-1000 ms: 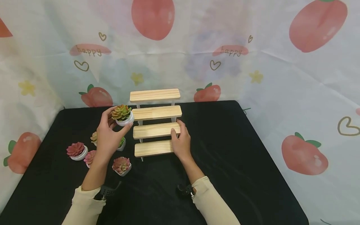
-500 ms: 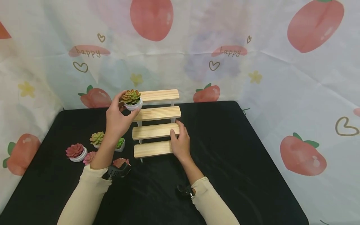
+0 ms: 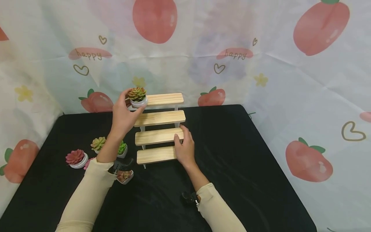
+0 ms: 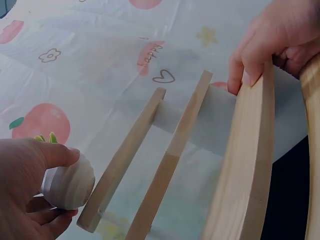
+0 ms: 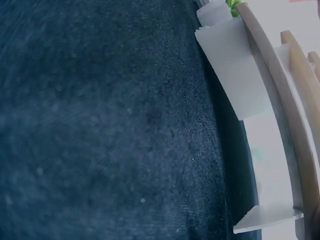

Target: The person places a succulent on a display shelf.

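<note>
My left hand (image 3: 123, 114) pinches the white round pot of a green-and-orange artificial succulent (image 3: 137, 95), thumb on the near side. The pot is at the left end of the top board of a four-step wooden display stand (image 3: 159, 118). In the left wrist view the white pot (image 4: 70, 186) is right at the end of that board. My right hand (image 3: 185, 148) grips the right end of the lower boards. The right wrist view shows the stand's white supports (image 5: 235, 70) from low down; the right hand is barely in it.
Left of the stand on the black tablecloth (image 3: 246, 167) are a red succulent (image 3: 76, 158), a yellow-green one (image 3: 98, 144), a bright green one (image 3: 122, 149) and a reddish one (image 3: 124, 177). My left forearm mostly hides a pink one. A fruit-print curtain (image 3: 185, 74) hangs behind.
My left hand has carried the potted succulent up and to the right, from beside the second board to the left end of the top board. The right hand keeps its hold.
</note>
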Motion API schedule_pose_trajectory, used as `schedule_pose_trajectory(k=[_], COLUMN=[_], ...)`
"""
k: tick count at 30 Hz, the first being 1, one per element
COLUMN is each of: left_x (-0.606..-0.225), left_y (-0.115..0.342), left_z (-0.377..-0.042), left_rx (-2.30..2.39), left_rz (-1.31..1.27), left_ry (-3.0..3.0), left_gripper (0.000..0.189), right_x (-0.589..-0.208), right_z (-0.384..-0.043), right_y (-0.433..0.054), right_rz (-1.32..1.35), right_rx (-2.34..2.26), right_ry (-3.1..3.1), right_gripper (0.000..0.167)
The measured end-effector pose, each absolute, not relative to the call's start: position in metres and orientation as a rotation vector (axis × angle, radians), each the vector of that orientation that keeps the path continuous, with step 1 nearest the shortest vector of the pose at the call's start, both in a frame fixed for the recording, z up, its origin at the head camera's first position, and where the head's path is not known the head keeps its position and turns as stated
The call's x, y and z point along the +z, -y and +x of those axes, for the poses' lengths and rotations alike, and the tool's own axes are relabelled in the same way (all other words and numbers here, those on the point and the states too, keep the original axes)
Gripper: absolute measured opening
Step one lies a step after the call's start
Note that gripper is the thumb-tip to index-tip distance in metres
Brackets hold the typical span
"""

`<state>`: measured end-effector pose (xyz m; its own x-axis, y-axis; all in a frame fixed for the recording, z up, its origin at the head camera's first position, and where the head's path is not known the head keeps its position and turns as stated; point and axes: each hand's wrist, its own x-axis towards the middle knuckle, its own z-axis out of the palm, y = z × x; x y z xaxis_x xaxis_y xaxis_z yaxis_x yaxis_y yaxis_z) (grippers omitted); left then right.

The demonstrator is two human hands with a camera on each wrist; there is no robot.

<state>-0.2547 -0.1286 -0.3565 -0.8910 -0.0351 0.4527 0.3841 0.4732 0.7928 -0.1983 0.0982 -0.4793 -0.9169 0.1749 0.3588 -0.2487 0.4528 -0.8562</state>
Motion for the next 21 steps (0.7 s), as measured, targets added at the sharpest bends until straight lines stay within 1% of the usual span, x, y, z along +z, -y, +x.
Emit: schedule_pose_trajectory(k=[7, 21], left_x=[-0.35, -0.344], left_y=[0.123, 0.114], left_z=[-0.265, -0.275], left_rx=[-1.41, -1.394], left_rz=[-0.292, -0.286], left_ry=[2.335, 2.387], left_gripper=[0.08, 0.078], right_x=[-0.48, -0.48], right_z=[-0.199, -0.199], right_y=[-0.1, -0.1], right_rz=[0.066, 0.077], right_rx=[1.453, 1.473], right_ry=[2.306, 2.316], right_gripper=[0.048, 0.05])
